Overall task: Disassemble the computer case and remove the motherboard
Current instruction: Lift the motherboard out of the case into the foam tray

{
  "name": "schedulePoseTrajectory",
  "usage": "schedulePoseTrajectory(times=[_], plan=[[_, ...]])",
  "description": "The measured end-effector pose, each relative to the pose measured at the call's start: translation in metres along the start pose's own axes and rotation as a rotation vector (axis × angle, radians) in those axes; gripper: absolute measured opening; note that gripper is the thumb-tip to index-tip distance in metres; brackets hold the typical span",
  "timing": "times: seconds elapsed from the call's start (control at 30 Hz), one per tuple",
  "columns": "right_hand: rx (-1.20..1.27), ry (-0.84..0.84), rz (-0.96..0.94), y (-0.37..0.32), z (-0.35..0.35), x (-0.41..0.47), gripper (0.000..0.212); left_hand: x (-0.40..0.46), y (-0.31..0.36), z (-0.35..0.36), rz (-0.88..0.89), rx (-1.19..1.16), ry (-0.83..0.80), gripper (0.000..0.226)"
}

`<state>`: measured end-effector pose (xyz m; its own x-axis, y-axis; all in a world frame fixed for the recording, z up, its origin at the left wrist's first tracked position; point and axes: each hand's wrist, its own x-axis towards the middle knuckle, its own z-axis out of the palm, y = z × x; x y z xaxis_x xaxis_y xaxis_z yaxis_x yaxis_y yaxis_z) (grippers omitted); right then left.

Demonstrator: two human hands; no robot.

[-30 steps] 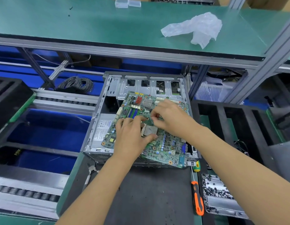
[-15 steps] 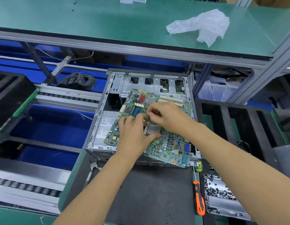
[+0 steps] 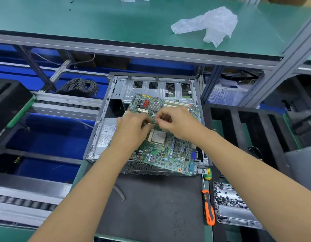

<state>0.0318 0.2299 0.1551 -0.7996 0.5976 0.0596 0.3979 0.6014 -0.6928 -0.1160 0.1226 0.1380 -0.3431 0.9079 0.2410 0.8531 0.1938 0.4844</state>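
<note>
Fingers of both the left hand [image 3: 133, 130] and right hand [image 3: 177, 123] pinch something small, too hidden to identify, above the motherboard [image 3: 166, 151], which lies tilted across the open computer case [image 3: 102, 119]; freeing it likely precedes lifting the board out.

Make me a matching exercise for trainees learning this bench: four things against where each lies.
Things:
1. motherboard
2. plastic bag
3. orange-handled screwdriver
4. coil of grey cable

Places:
a. upper green shelf
b. tilted on the open case
c. left of the case, behind the rollers
d. beside the screw tray, right of the mat

Pairs: 1-b, 2-a, 3-d, 4-c
</note>
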Motion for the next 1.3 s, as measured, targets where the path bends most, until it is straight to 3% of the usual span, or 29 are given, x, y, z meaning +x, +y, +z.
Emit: schedulePoseTrajectory(times=[0.23, 0.3, 0.67, 1.07, 1.23, 1.3], plan=[[-0.002, -0.024, 0.006, 0.002, 0.01, 0.002, 0.011, -0.006, -0.008, 0.004, -0.291, -0.161, 0.003, 0.099], [-0.021, -0.056, -0.004, 0.0, 0.011, 0.005, 0.013, -0.003, -0.011, 0.003, -0.374, -0.165, -0.054, 0.108], [-0.092, -0.105, -0.047, -0.012, 0.017, 0.026, 0.019, -0.001, -0.013, 0.005, -0.322, -0.157, -0.134, 0.096], [-0.059, -0.095, 0.081, -0.01, 0.0, 0.019, 0.011, -0.001, -0.011, 0.004, -0.325, -0.207, -0.132, 0.084], [-0.211, -0.268, 0.122, -0.01, 0.0, 0.004, 0.052, -0.001, -0.011, 0.004, -0.325, -0.206, -0.126, 0.078], [-0.327, -0.277, 0.097, -0.011, 0.007, -0.001, 0.059, -0.001, -0.011, 0.004, -0.323, -0.2, -0.12, 0.076]])
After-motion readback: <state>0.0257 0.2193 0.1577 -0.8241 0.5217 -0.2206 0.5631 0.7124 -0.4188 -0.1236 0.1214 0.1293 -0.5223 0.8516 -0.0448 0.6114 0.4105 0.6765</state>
